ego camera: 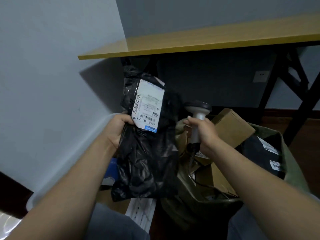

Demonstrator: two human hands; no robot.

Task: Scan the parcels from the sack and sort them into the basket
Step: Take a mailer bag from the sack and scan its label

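Parcel (147,144): one black plastic mailer, likely soft, light and slippery, hangs below the desk's (190,44) front edge. Left hand (116,129) fingers (127,120) pinch its left edge beside the label (148,104), a sensible hold. Right hand (206,134) grips one scanner (197,116). One sack (199,210) on the floor holds at least two cardboard boxes (232,129) and a second mailer (258,153).

A yellow-topped table (207,42) on black legs stands against pale walls (43,58).

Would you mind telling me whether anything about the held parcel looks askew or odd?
The white label on the black parcel, held by the left hand, sits tilted and reads upside down from this view. The scanner in the right hand stands upright beside it, not aimed at the label.
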